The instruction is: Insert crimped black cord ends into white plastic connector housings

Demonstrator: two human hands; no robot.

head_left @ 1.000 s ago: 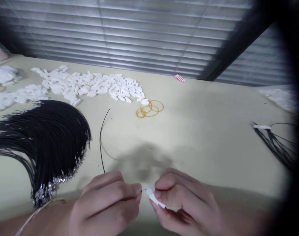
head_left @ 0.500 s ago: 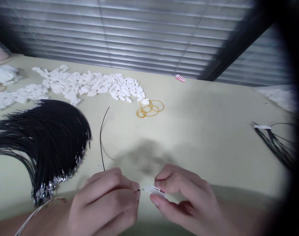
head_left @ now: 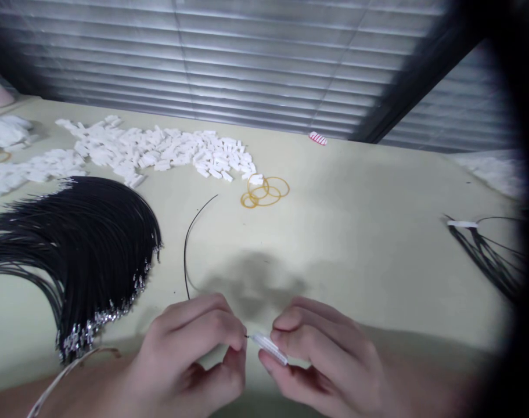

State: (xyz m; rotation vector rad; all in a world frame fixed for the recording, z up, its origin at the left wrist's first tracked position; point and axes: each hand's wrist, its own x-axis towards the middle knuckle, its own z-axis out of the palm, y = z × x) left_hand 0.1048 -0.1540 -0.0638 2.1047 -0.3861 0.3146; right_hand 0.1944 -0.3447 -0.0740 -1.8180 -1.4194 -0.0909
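Note:
My left hand pinches the near end of a thin black wire, which arcs away over the pale table towards the back. My right hand grips a small white plastic connector between thumb and forefinger. The wire's tip meets the connector's left end between the two hands. A thin bracelet shows at my left wrist.
A large fan of black wires with metal terminals lies at the left. White connectors are heaped at the back left, with yellow rubber bands beside them. A small bundle of wires in a connector lies at the right. Window blinds stand behind.
The wire's far end has swung to the right. Both hands have shifted slightly, and the connector has tilted as the wire tip closed on it.

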